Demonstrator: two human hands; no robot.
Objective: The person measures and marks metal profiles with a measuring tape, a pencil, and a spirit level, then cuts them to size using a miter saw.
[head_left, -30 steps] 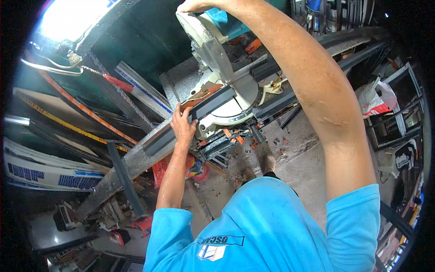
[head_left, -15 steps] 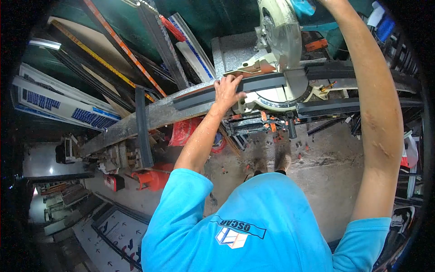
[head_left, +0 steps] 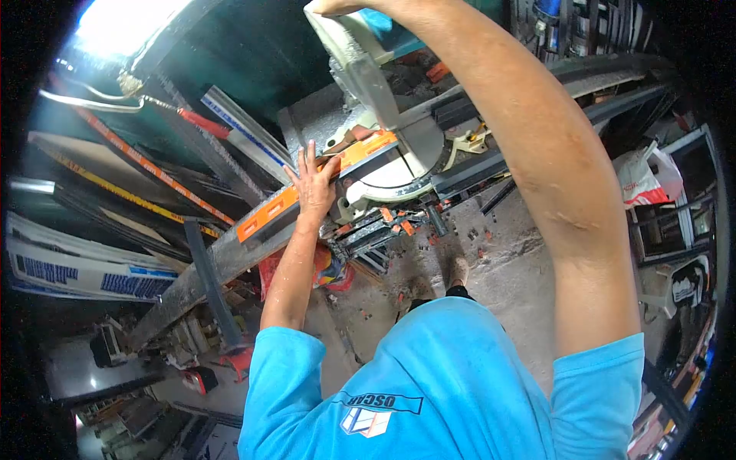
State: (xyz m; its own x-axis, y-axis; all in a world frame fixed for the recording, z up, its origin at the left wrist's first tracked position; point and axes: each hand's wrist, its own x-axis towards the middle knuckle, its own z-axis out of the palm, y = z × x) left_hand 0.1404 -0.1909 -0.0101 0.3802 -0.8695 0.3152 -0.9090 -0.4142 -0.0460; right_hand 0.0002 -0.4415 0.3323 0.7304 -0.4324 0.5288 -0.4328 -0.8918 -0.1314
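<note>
My left hand (head_left: 313,186) lies with spread fingers on a dark profile with an orange face (head_left: 267,216), pressing it on the long bench. The profile's right end reaches the round table of a mitre saw (head_left: 418,149). At the top edge my right hand (head_left: 335,7) is curled over the cream handle at the top of the saw head (head_left: 366,80); most of its fingers are out of view. The saw head stands raised above the profile. Dark offcuts and a cream clamp part (head_left: 466,143) lie right of the saw table.
Long profiles (head_left: 146,199) lean at the left wall. A dark bar (head_left: 211,284) lies across the bench (head_left: 172,303). Small offcuts (head_left: 399,222) lie on a ledge below the saw, others on the floor. A plastic bag (head_left: 652,178) and frames are at the right.
The profile under my left hand now shows its orange face instead of a dark one. The view has shifted, with the saw and both hands further left in it.
</note>
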